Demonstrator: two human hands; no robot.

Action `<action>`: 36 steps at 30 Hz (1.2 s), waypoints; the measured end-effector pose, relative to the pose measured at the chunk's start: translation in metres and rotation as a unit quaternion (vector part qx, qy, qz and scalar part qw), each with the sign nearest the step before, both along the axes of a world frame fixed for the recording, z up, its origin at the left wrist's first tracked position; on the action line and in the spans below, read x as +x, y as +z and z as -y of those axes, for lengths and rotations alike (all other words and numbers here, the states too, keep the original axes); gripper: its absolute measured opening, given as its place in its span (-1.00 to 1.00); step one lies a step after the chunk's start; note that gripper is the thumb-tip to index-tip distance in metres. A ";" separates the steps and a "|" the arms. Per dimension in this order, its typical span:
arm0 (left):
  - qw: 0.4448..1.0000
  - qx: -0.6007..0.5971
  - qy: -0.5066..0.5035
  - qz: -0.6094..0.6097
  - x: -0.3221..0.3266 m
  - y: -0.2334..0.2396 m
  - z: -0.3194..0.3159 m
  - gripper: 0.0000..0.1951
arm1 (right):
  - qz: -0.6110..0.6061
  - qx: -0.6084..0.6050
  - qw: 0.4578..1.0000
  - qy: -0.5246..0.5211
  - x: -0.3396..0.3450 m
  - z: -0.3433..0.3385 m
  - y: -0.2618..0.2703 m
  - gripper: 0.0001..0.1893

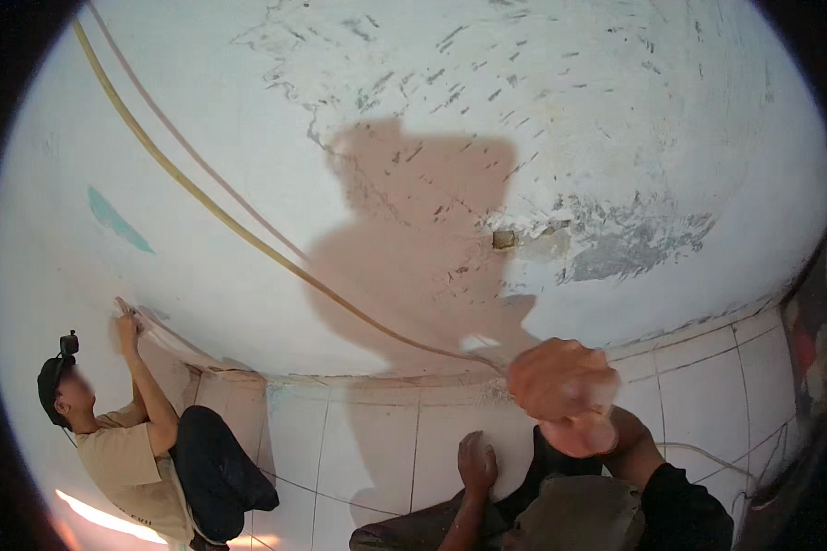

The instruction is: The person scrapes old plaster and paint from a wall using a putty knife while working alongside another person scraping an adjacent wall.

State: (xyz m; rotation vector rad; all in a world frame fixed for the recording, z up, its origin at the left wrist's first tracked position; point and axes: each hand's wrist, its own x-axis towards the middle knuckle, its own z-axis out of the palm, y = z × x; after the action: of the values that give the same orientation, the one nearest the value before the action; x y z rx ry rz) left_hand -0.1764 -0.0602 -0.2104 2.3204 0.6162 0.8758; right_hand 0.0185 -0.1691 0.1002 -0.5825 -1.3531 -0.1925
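My right hand [562, 396] is raised before the wall, closed in a fist and blurred. A yellow cord or hose [207, 200] slants down from the upper left and ends at this fist, which appears to grip it; the grasp itself is hidden by the fingers. My left hand [477, 465] is held low above the floor by my leg, with nothing in it, its thumb apart from the fingers. Facing me is a white plastered wall [262, 317], scarred with many short chip marks. A small hole [504, 239] shows beside a patch of bare grey plaster [624, 251].
At the left, another person [127, 441] crouches with both hands against the wall. White floor tiles [369, 441] run along the wall's foot. A thin cable [703, 454] lies on the tiles at the right. My shadow [420, 227] falls across the wall.
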 end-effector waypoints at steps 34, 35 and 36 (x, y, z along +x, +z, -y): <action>0.999 -0.010 0.029 0.020 -0.010 0.001 0.002 -0.65 | -0.010 0.032 0.999 0.027 0.003 0.013 0.015 -0.63; 0.999 -0.011 0.025 0.023 -0.004 0.003 0.002 -0.65 | -0.004 0.084 0.994 0.069 -0.001 0.023 0.019 -0.64; 0.999 -0.018 0.046 0.016 -0.011 0.003 0.001 -0.65 | -0.077 0.043 0.996 0.007 -0.015 0.022 0.016 -0.62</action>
State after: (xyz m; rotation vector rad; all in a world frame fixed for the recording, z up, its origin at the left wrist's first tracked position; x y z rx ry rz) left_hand -0.1874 -0.0612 -0.2076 2.2575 0.7236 0.9338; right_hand 0.0033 -0.1906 0.1165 -0.5056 -1.1942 -0.1902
